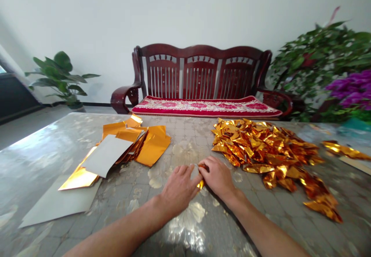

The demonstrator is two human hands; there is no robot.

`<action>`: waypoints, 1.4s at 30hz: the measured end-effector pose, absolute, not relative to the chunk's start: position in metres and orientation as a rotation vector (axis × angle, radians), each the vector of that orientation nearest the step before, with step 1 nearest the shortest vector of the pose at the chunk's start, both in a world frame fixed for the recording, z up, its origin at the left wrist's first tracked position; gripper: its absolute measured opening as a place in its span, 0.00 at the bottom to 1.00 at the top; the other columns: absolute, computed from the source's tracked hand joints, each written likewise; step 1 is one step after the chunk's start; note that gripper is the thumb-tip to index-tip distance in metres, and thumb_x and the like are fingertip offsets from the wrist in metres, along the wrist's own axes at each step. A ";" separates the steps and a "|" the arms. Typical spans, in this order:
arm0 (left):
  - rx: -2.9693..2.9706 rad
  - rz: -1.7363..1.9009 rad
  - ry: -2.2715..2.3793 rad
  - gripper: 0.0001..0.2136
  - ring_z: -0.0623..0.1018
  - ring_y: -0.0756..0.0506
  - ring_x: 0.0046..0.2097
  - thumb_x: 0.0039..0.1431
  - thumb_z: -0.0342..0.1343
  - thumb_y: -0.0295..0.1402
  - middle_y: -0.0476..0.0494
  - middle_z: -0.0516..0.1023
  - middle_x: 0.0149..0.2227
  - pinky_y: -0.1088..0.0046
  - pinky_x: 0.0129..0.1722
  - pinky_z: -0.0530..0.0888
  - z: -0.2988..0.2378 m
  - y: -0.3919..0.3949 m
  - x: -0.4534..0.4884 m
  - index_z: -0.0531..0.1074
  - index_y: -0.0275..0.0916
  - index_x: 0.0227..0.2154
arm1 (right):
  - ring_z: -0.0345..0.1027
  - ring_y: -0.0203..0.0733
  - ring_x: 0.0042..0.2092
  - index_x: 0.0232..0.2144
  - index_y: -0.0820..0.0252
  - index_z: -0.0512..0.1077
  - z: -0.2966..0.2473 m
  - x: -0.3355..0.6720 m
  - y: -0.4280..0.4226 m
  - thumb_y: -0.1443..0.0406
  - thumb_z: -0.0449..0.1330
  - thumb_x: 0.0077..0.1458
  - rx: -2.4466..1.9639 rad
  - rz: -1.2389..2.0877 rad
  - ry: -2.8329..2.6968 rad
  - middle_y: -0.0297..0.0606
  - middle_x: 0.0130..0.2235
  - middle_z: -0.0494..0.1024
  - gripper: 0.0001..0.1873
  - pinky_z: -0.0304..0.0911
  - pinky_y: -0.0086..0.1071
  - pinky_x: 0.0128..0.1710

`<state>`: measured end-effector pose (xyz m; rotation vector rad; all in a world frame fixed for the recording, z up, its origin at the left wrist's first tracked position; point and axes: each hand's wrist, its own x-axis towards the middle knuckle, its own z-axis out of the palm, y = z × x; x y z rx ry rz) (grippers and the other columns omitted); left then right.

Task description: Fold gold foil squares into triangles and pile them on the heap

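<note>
The person's left hand (180, 186) and right hand (217, 176) pinch a mostly hidden piece of shiny gold, grey-backed foil paper (200, 184) between them, over the middle of the grey flower-patterned tabletop (185, 148); its direction and long axis cannot be told beneath the fingers.

The folded foil pieces (263, 145) are a shiny orange-gold (nearly yellow where the light catches them). Among the loose sheets (153, 145), some show the same gold, others plain pale grey. The tabletop (127, 189) is grey, patterned with a grid of lines and pale cream flowers. The bench (199, 75) is dark reddish brown; its red mat (203, 106) bears a white lacy band with pinkish-red flowers. Purple blossoms (352, 89) stand out against the whitish wall (185, 9).
</note>
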<state>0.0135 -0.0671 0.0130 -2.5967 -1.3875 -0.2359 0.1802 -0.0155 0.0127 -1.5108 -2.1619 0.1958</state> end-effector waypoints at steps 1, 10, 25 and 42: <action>-2.596 -0.230 -1.385 0.15 0.69 0.39 0.49 0.66 0.48 0.39 0.39 0.68 0.54 0.60 0.46 0.69 0.014 -0.067 0.013 0.63 0.44 0.54 | 0.69 0.40 0.40 0.30 0.54 0.77 0.013 0.180 -0.016 0.68 0.59 0.56 -1.494 0.175 -2.178 0.34 0.35 0.78 0.07 0.58 0.30 0.40; -2.670 -0.241 -1.371 0.12 0.68 0.41 0.48 0.68 0.47 0.39 0.41 0.68 0.51 0.62 0.47 0.67 0.019 -0.064 0.010 0.66 0.44 0.50 | 0.65 0.41 0.41 0.36 0.54 0.79 0.010 0.186 -0.019 0.68 0.56 0.61 -1.325 -0.049 -2.373 0.37 0.34 0.74 0.10 0.56 0.32 0.42; -2.678 -0.252 -1.378 0.12 0.68 0.41 0.47 0.68 0.45 0.41 0.42 0.69 0.49 0.62 0.46 0.68 0.024 -0.064 0.011 0.67 0.44 0.48 | 0.62 0.42 0.39 0.30 0.56 0.75 0.015 0.184 -0.020 0.68 0.58 0.61 -1.255 -0.193 -2.495 0.38 0.34 0.73 0.08 0.53 0.35 0.40; -2.671 -0.242 -1.367 0.13 0.68 0.41 0.48 0.67 0.48 0.40 0.41 0.69 0.50 0.61 0.47 0.67 0.022 -0.063 0.011 0.65 0.45 0.52 | 0.62 0.43 0.41 0.31 0.58 0.74 0.020 0.185 -0.022 0.70 0.57 0.61 -1.196 -0.199 -2.595 0.39 0.36 0.73 0.09 0.53 0.35 0.40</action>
